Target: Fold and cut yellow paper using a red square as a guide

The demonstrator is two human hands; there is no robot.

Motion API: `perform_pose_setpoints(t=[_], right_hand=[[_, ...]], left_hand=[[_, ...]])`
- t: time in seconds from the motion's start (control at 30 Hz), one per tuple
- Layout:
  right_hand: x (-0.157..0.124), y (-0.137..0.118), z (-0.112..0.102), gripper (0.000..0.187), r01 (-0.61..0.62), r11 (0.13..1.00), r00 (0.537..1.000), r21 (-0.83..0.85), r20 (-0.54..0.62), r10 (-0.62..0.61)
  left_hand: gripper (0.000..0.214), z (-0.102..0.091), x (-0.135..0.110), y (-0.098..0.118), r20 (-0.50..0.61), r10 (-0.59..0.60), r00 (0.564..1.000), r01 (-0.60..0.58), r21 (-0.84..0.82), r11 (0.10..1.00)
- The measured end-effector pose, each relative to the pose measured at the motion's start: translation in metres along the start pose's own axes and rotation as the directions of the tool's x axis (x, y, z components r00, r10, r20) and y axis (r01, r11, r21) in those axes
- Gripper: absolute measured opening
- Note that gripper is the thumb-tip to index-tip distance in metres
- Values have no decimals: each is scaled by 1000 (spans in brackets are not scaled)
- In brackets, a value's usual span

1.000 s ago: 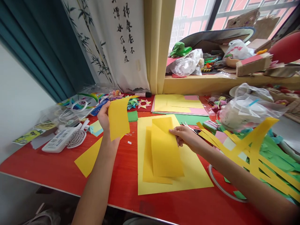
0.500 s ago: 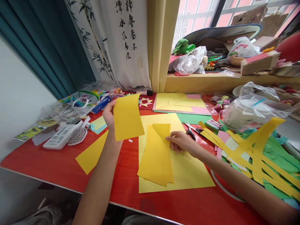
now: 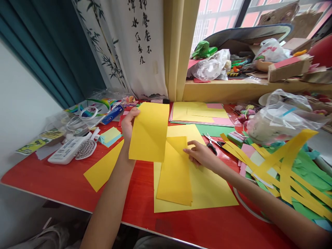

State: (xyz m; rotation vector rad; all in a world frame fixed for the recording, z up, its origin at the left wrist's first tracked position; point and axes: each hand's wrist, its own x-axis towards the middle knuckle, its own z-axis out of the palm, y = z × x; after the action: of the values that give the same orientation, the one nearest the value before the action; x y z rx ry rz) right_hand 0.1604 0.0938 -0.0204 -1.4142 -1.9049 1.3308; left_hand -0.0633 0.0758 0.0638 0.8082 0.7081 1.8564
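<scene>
My left hand [image 3: 129, 125] pinches the upper left edge of a yellow paper rectangle [image 3: 149, 133] and holds it upright above the red table [image 3: 64, 183]. My right hand [image 3: 199, 154] pinches the top right edge of two stacked yellow paper pieces [image 3: 175, 173]. Those pieces lie on a large yellow sheet [image 3: 207, 190] flat on the table. The raised rectangle overlaps the top left corner of the stack in view.
Another yellow strip [image 3: 102, 170] lies left of my forearm. Scissors [image 3: 211, 142] rest just right of my right hand. Long yellow strips [image 3: 285, 162] and green scraps pile at the right. Paper sheets [image 3: 199, 114], a calculator [image 3: 63, 152], tape rolls and plastic bags crowd the back.
My left hand has carried its yellow rectangle to the right, toward the stack. My right hand has slid and turned the two stacked pieces on the big sheet.
</scene>
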Motion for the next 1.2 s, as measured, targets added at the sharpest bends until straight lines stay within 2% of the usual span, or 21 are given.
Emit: perform_pose_setpoints(t=[0.07, 0.13, 0.2, 0.27, 0.3, 0.33, 0.4, 0.43, 0.47, 0.5, 0.53, 0.63, 0.67, 0.7, 0.73, 0.8, 0.87, 0.97, 1.07, 1.2], right_hand=[[-5, -9, -3, 37, 43, 999, 995, -14, -86, -44], [-13, -22, -7, 40, 106, 993, 987, 47, -129, -99], [-22, -38, -8, 44, 116, 960, 993, 257, -32, -111], [-30, -51, -8, 48, 37, 872, 986, 489, 123, -110], [-32, -55, -7, 48, -2, 824, 974, 567, 187, -126], [-34, -57, -6, 46, -28, 782, 961, 622, 232, -150], [-35, -57, -7, 40, -56, 736, 944, 674, 275, -180], [-34, -55, -8, 38, -66, 728, 943, 682, 282, -179], [-34, -53, -9, 37, -77, 726, 945, 683, 282, -165], [-33, -51, -11, 35, -89, 727, 951, 681, 276, -142], [-32, -49, -13, 31, -103, 729, 957, 677, 268, -114], [-32, -46, -17, 28, -145, 734, 967, 664, 254, -38], [-32, -46, -18, 30, -165, 736, 963, 657, 267, -23], [-33, -46, -17, 31, -185, 741, 957, 646, 291, -14], [-33, -46, -17, 33, -206, 750, 946, 629, 323, -11], [-33, -45, -16, 34, -231, 792, 925, 565, 380, -2], [-31, -42, -15, 38, -212, 878, 918, 430, 396, 28], [-24, -33, -15, 55, -129, 987, 952, 91, 291, 98], [-16, -22, -15, 73, -84, 985, 967, -151, 226, 117], [-14, -14, -12, 81, -41, 968, 947, -247, 300, 117]], left_hand=[[27, 3, -4, -1, 78, 14, 997, -21, 95, 995], [27, 8, -9, -3, 153, -1, 988, -31, 205, 978], [28, 15, -16, -7, 216, -66, 974, -4, 310, 951], [27, 24, -25, -14, 289, -176, 941, 40, 423, 905], [25, 28, -29, -18, 330, -255, 909, 69, 484, 872], [22, 32, -33, -22, 371, -354, 859, 102, 553, 827], [25, 39, -39, -29, 452, -501, 738, 105, 657, 746], [30, 41, -41, -31, 480, -543, 689, 85, 691, 718], [34, 42, -41, -33, 500, -551, 668, 54, 706, 706], [36, 42, -40, -35, 503, -535, 679, 23, 714, 699], [35, 41, -37, -37, 481, -493, 725, -6, 720, 694], [21, 30, -25, -42, 288, -248, 925, -75, 778, 623], [22, 26, -21, -44, 215, -170, 962, -75, 804, 589], [28, 21, -16, -45, 163, -133, 978, -60, 823, 565], [33, 16, -12, -47, 142, -149, 979, -36, 829, 558], [33, 7, -6, -49, 165, -263, 951, 8, 834, 552], [27, -1, -1, -51, 183, -335, 924, 21, 852, 524], [20, -12, 5, -60, 138, -317, 938, 10, 906, 423], [12, -25, 8, -73, 113, -306, 945, -23, 959, 283], [13, -35, 8, -89, 156, -258, 953, -124, 983, 134]])
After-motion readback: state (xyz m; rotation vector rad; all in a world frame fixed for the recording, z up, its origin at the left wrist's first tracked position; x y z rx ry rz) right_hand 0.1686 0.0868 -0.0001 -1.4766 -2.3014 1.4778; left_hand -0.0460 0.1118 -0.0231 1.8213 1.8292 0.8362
